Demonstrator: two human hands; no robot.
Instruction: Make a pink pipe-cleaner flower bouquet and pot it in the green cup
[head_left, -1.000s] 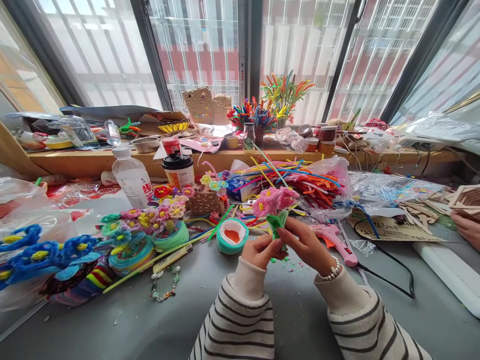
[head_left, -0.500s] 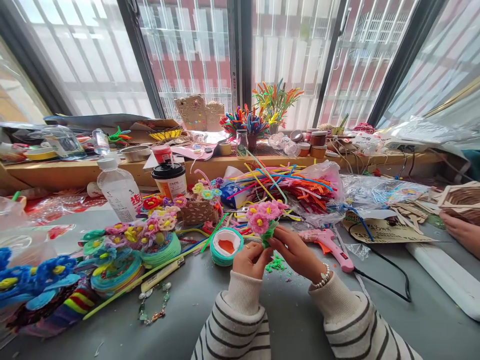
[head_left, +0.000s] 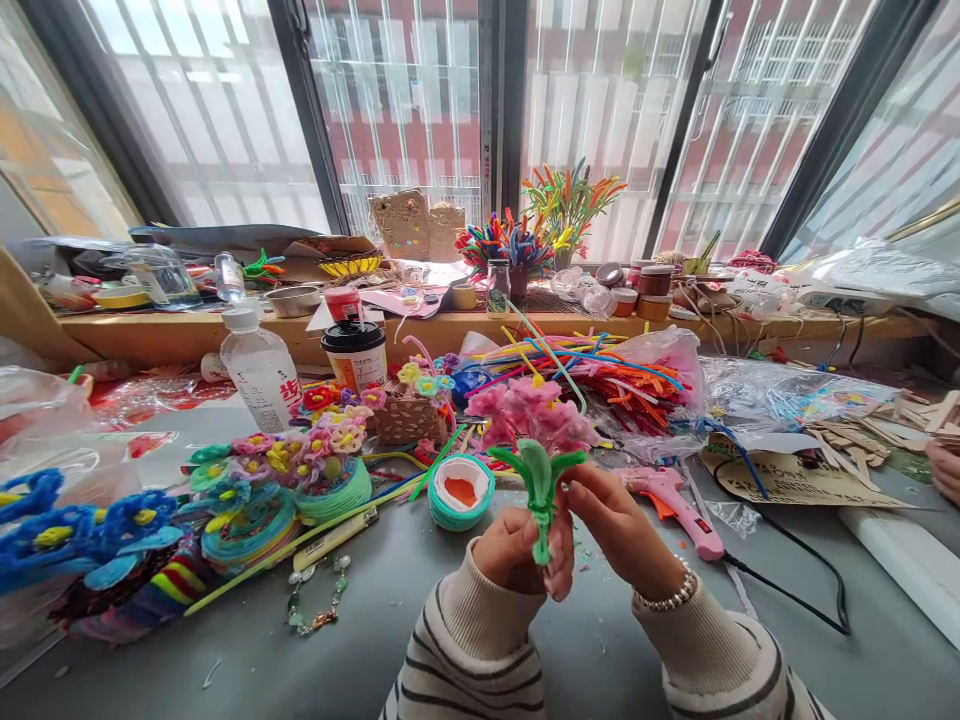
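Both my hands hold a small bouquet of pink pipe-cleaner flowers (head_left: 531, 412) by its green stem (head_left: 540, 495) above the grey table (head_left: 315, 660). My left hand (head_left: 511, 550) is curled round the lower stem. My right hand (head_left: 611, 525) pinches the stem from the right, thumb along it, a pearl bracelet on the wrist. The flower heads face away from me and the green leaves spread just above my fingers.
A teal ring cup (head_left: 460, 491) stands left of my hands and a pink glue gun (head_left: 671, 495) with a black cord lies to the right. Finished flower pieces (head_left: 300, 460), a bottle (head_left: 260, 370), a cup (head_left: 355, 352) and loose pipe cleaners (head_left: 600, 365) crowd the table. Another person's hand (head_left: 946, 470) shows at the right edge.
My hands have drawn the bouquet closer and raised it, turning the flower heads away so the green stem and leaves now face me.
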